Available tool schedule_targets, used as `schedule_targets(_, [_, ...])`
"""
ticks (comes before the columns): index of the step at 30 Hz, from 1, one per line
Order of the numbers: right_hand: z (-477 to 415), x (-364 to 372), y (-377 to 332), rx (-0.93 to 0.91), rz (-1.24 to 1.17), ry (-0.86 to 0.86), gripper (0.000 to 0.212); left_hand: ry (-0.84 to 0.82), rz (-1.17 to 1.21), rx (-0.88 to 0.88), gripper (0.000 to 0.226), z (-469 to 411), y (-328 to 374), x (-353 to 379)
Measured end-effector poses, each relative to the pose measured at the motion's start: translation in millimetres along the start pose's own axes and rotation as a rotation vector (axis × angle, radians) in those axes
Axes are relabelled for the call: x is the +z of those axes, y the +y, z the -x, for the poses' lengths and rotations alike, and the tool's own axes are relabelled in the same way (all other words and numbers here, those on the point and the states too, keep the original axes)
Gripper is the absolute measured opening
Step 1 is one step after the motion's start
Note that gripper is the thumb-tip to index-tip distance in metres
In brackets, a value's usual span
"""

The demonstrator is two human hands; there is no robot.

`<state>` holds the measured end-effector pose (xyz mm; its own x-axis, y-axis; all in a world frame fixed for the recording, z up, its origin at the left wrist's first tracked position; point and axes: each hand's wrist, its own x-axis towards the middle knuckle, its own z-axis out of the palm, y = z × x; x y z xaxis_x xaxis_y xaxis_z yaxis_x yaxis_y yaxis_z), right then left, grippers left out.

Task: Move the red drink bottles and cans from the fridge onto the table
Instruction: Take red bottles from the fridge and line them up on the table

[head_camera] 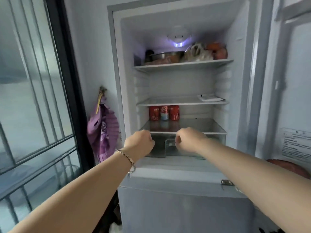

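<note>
Glossy red cans (164, 113) on a reflective glass shelf (193, 126); metal bowl (165, 56) above.

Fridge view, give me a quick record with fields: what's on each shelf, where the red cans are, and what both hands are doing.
fridge door: open
top shelf: metal bowl, bagged food, orange-red fruit
middle shelf: flat white packet on the right, otherwise bare
lower shelf: three red cans upright in a row, back left
bottom: clear drawer
left hand: loosely closed, holding nothing, in front of the lower shelf edge
right hand: loosely closed, holding nothing, beside the left hand
cans moved: none yet
table: not in view
</note>
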<state>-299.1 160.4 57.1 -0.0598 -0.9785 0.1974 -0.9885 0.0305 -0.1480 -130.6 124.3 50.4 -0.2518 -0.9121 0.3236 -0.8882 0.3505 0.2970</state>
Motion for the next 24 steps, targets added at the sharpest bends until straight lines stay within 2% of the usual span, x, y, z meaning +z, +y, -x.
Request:
schedule_targets(7, [-157, 48, 49, 0.076, -0.148, 0.115, 0.031, 0.081, 0.168, 0.0, 0.028, -124, -3, 68])
schedule_targets(11, [-248, 70, 79, 0.156, -0.338, 0.097, 0.03, 0.058, 0.204, -0.028, 0.029, -192, -1, 91])
schedule_targets(12, [-273, 78, 87, 0.17, -0.375, 0.09, 0.034, 0.049, 0.202, -0.033, 0.029, -208, -1, 95])
schedule_targets(15, [-341, 102, 106, 0.26, -0.495, 0.102, 0.063, 0.024, 0.178, -0.035, 0.024, -253, -5, 109])
schedule_targets(20, [-379, 105, 117, 0.335, -0.792, 0.186, 0.065, 0.009, 0.172, -0.006, 0.02, -278, -22, 127])
schedule_targets(24, [-392, 112, 121, 0.359, -0.855, 0.229, 0.063, -0.008, 0.213, 0.025, 0.018, -286, -36, 140])
